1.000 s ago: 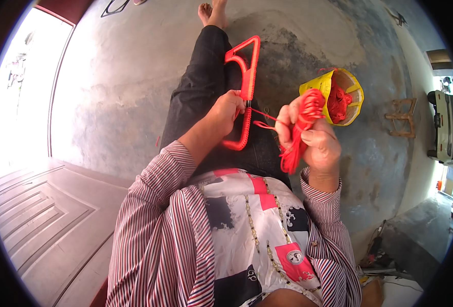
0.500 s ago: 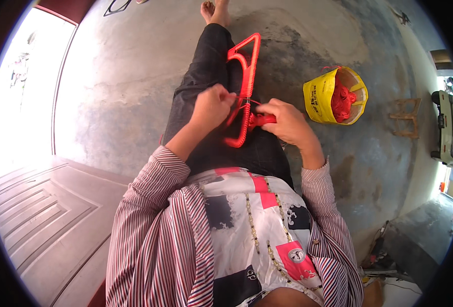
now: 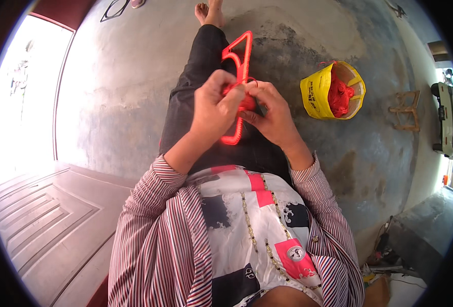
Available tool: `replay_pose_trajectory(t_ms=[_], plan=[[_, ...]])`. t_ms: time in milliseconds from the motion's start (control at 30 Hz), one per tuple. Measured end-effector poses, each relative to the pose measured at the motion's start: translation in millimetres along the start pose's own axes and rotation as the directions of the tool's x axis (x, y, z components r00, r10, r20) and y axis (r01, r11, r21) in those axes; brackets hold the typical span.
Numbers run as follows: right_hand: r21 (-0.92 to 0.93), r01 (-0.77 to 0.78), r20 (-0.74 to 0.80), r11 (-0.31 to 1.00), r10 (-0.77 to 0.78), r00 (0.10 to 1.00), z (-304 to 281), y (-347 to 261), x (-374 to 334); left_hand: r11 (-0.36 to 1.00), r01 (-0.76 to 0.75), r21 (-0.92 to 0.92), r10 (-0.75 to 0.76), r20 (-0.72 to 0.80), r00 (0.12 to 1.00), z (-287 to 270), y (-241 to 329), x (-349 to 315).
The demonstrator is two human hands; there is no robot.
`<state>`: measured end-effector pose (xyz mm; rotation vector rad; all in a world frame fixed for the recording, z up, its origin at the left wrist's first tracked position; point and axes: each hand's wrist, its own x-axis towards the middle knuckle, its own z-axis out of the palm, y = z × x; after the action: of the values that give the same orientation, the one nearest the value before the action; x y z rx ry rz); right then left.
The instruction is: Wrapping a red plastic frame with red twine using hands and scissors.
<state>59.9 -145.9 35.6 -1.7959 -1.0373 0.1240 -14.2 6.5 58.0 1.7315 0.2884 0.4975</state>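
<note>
Cord-wrapped frame: the red frame is over the lap, angular at its far end, with a curved inner bar and a bent near end; whether it rests on the legs is unclear.
Frame handling: likely light and stiff, its ridged wrapping giving a sure grip; the straight long bar seems the best hold, clear of the curved piece.
Cord bundle: the red bundle sits between the hands beside the long bar, probably soft, light and quick to tangle or loosen; best held round its middle, strands gathered.
Left hand: the left hand is just left of the bar, fingers curled in by red cord; blur hides whether they pinch it.
Right hand: the right hand is on the right side, thumb and forefinger pinching the bundle from near and far.
Legs: dark trousers lie beneath the frame, the bare feet far off.
Yellow bag: an open yellow bag stands to the right, more red cord inside.
Floor: grey concrete; a small wooden stool is farther right.
</note>
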Motion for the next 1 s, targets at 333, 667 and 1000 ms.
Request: replay_pose_trajectory(t_ms=[333, 667, 1000], plan=[[0.895, 0.231, -0.394, 0.380, 0.435, 0.810, -196, 29, -40, 0.818, 0.563, -0.120, -0.541, 0.170, 0.823, 3, -36, 19], [0.618, -0.667, 0.311, 0.416, 0.650, 0.694, 4, 39, -27, 0.574, 0.736, -0.358, -0.664, 0.324, 0.675, 13, -77, 4], [0.518, -0.595, 0.140, 0.615, 0.625, 0.768, -33, 17, -37, 0.405, 0.755, -0.516, -0.686, 0.375, 0.624, 20, -98, 8]])
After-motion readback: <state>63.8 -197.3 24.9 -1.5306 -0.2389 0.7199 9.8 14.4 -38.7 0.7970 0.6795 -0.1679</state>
